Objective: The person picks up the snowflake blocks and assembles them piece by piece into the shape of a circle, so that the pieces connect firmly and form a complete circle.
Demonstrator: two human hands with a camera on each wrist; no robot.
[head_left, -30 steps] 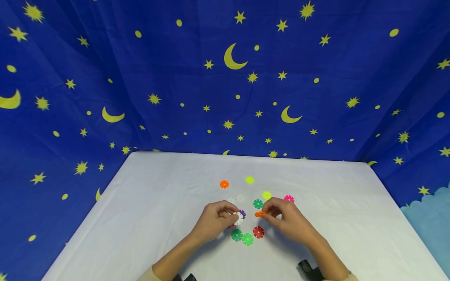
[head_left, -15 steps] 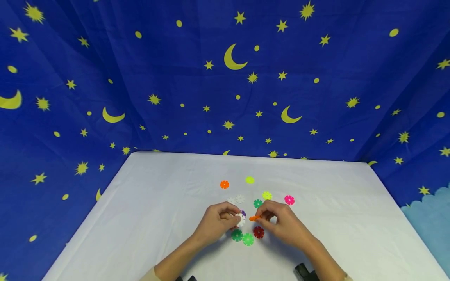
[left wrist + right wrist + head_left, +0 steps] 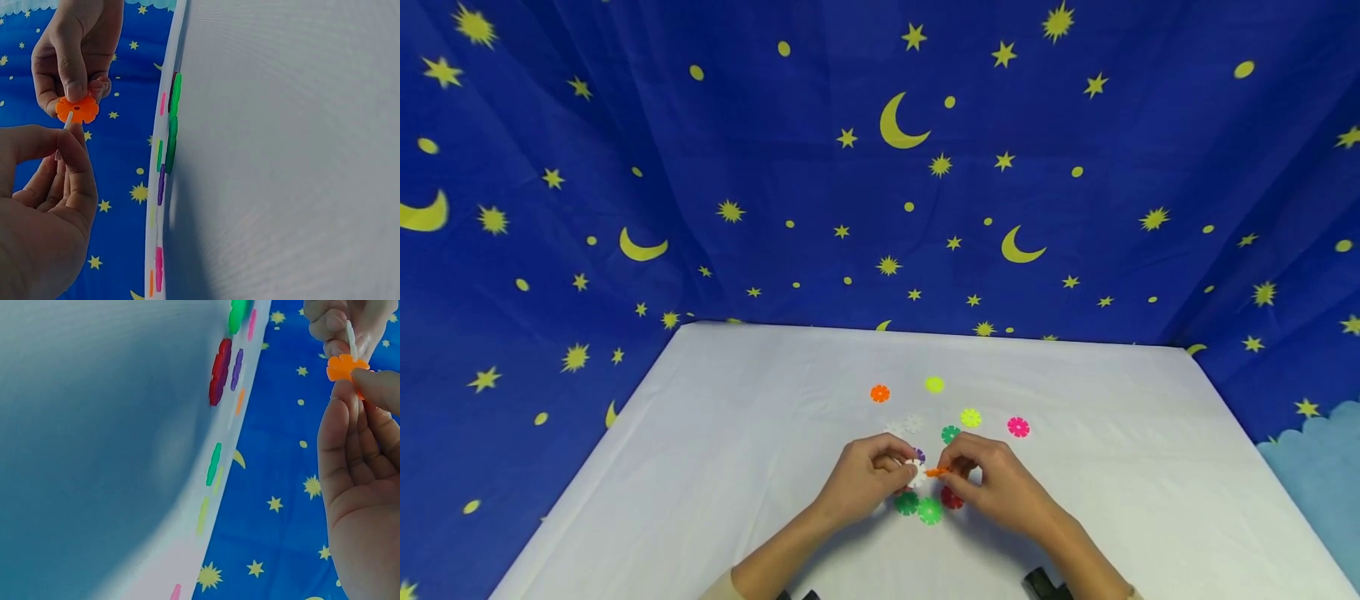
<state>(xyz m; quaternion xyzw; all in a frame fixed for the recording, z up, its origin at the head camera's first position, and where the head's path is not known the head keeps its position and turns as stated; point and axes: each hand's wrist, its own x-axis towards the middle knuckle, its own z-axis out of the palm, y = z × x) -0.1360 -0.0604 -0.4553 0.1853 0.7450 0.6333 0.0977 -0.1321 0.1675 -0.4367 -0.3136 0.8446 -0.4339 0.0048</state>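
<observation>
My left hand (image 3: 863, 482) pinches a white notched plastic disc (image 3: 917, 473) between thumb and fingers above the table. Facing it, my right hand (image 3: 1000, 483) pinches an orange notched plastic disc (image 3: 935, 472), which lies nearly flat. In the left wrist view the white disc (image 3: 68, 120) stands edge-on against the rim of the orange disc (image 3: 86, 114). The two rims meet at about a right angle; how deep their notches sit is too small to tell. Fingertips cover part of each disc.
Beneath and around the hands lie loose discs: purple (image 3: 920, 455), dark green (image 3: 906, 503), light green (image 3: 930, 511), red (image 3: 952, 498) and teal (image 3: 951, 434). Farther back are a second orange (image 3: 880, 393), yellow (image 3: 971, 417), pink (image 3: 1018, 427) and pale white (image 3: 913, 424) ones on the white table (image 3: 737, 433).
My right hand has moved left and slightly nearer the body, bringing the orange disc up to the white one. The left hand has shifted only slightly right.
</observation>
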